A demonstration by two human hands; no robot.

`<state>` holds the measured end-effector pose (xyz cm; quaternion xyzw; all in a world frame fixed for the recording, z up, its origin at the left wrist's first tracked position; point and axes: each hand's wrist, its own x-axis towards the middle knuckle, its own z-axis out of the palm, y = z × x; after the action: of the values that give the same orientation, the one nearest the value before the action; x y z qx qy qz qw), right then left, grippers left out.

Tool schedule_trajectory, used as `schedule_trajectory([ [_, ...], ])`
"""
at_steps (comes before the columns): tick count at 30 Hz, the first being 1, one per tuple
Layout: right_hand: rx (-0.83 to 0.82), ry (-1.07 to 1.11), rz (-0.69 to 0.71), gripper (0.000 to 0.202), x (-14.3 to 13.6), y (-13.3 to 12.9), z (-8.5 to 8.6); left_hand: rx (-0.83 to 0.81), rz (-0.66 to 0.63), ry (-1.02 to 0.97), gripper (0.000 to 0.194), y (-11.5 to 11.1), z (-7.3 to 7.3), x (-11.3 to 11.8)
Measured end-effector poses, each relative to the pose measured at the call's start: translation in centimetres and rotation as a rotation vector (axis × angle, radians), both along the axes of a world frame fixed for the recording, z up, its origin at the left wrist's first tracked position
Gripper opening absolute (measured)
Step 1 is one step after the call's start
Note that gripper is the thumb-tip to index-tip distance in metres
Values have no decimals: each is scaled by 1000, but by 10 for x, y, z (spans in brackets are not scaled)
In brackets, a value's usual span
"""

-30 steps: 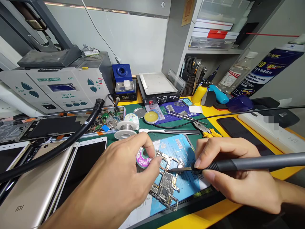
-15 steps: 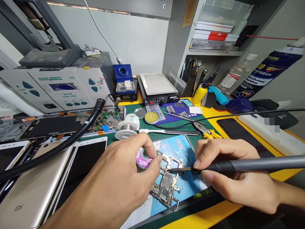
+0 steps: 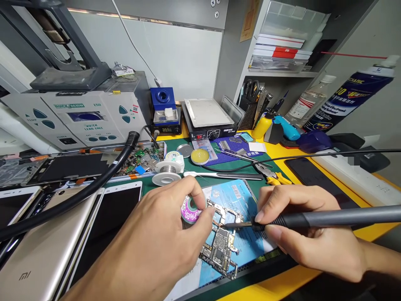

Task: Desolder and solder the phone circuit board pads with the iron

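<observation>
My left hand [image 3: 169, 234] is closed, thumb and forefinger curled round a small spool of desoldering braid [image 3: 190, 212] with a purple label. A short copper-coloured strip shows by the thumb tip, over a phone circuit board [image 3: 222, 246]. My right hand [image 3: 300, 225] grips a soldering iron [image 3: 341, 217] like a pen, its dark tip pointing left and meeting the upper middle of the board near the strip. I cannot tell whether tip and strip touch. The board lies on a blue-and-white card [image 3: 247, 200]. My left hand hides part of the board's left side.
Behind the hands lie a solder wire reel [image 3: 168, 172], a flux tin [image 3: 199, 156], a brush [image 3: 225, 175] and pliers [image 3: 269, 171]. Phones [image 3: 56, 238] line the left, below a black hose [image 3: 103, 184]. A thin cable [image 3: 313, 155] crosses the right side.
The whole view has shifted slightly. Both hands, the spool and the iron keep almost the same positions over the board.
</observation>
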<state>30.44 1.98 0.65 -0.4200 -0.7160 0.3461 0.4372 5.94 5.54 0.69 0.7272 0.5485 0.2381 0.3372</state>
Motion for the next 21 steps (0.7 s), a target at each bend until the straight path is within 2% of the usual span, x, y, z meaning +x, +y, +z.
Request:
schedule_trajectory([
  [7, -8, -30, -45, 23, 2, 0, -3, -11, -4, 1, 18, 2, -3, 0],
  [12, -54, -17, -67, 23, 2, -1, -4, -46, -109, 119, 15, 0, 9, -5],
  [14, -56, -17, -75, 23, 1, -1, -3, 3, -139, 183, 15, -4, 17, -6],
  [17, -32, -21, -84, 22, 0, 0, -1, 105, -107, 224, 30, -11, 25, -4],
  [21, -4, -49, -74, 22, 1, 0, -4, 162, -140, 232, 34, -15, 23, -4],
])
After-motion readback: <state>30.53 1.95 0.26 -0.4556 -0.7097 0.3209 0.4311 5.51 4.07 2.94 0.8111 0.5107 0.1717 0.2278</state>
